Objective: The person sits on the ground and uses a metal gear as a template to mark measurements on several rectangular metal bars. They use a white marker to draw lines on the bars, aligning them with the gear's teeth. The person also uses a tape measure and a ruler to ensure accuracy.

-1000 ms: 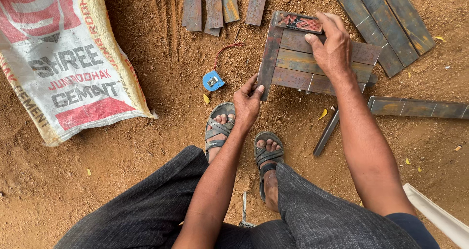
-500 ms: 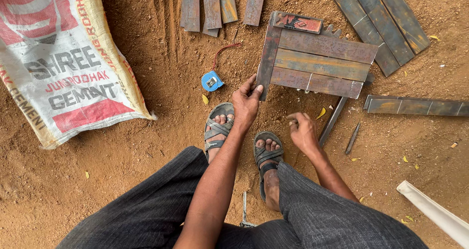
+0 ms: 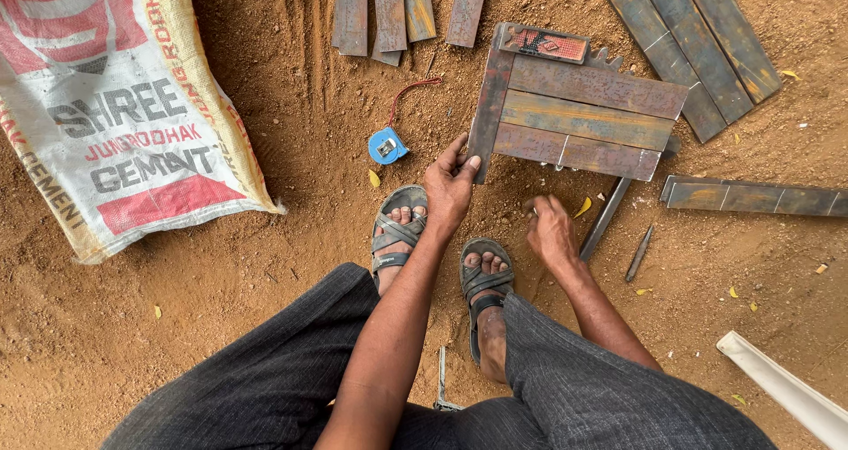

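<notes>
I squat over a frame of rusty flat metal strips (image 3: 574,105) lying on sandy ground. My left hand (image 3: 450,183) grips the near left corner of its upright side strip. My right hand (image 3: 549,229) is down at the dirt just in front of my right sandal (image 3: 484,278), fingers curled; I cannot tell whether anything is in them. A dark metal rod (image 3: 605,216) lies just right of that hand, with a shorter dark piece (image 3: 638,253) beyond it. A small red-patterned flat piece (image 3: 543,44) rests on the frame's far edge.
A blue tape measure (image 3: 386,145) lies left of my left hand. A printed sack (image 3: 115,114) covers the far left. Loose metal strips lie at the top (image 3: 389,8), top right (image 3: 689,44) and right (image 3: 751,194). A white bar (image 3: 786,388) is at bottom right.
My right hand has left the far edge of the frame and come down to the ground near my right foot. My left hand has stayed on the frame's corner.
</notes>
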